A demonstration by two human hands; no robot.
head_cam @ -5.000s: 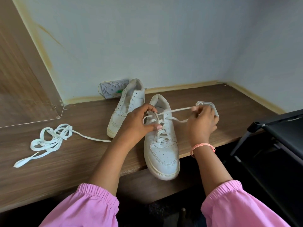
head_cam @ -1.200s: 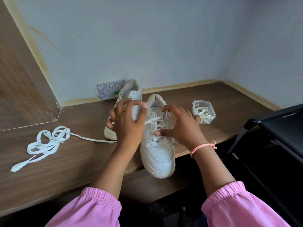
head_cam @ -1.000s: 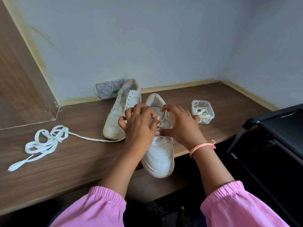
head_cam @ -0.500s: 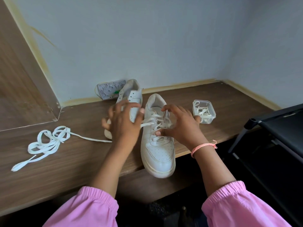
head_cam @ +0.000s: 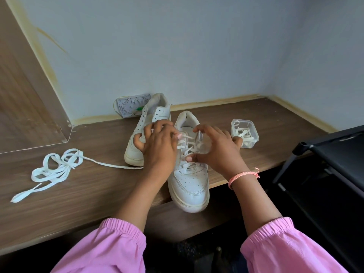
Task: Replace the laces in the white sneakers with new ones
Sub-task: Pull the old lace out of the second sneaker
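Note:
The near white sneaker (head_cam: pixel 190 182) lies on the wooden shelf (head_cam: pixel 88 192), its toe hanging over the front edge. A white lace (head_cam: pixel 188 149) crosses its eyelets. My left hand (head_cam: pixel 158 148) hovers over the shoe's left side with fingers curled, its fingertips pinching the lace near the upper eyelets. My right hand (head_cam: pixel 218 151) grips the shoe's right side, thumb pressed on the lower lacing, fingers over the upper edge. The second white sneaker (head_cam: pixel 152 117) stands behind, unlaced, partly hidden by my left hand.
A loose white lace (head_cam: pixel 57 167) lies piled at the left, one end trailing toward the far sneaker. A small clear tub (head_cam: pixel 245 133) holding laces sits right of my hands. A flat packet (head_cam: pixel 130 105) leans on the wall. A black rack (head_cam: pixel 334 154) stands at the right.
My left hand, drawn out to the left half a second ago, has come back over the near sneaker's lacing. My right hand has stayed on the shoe.

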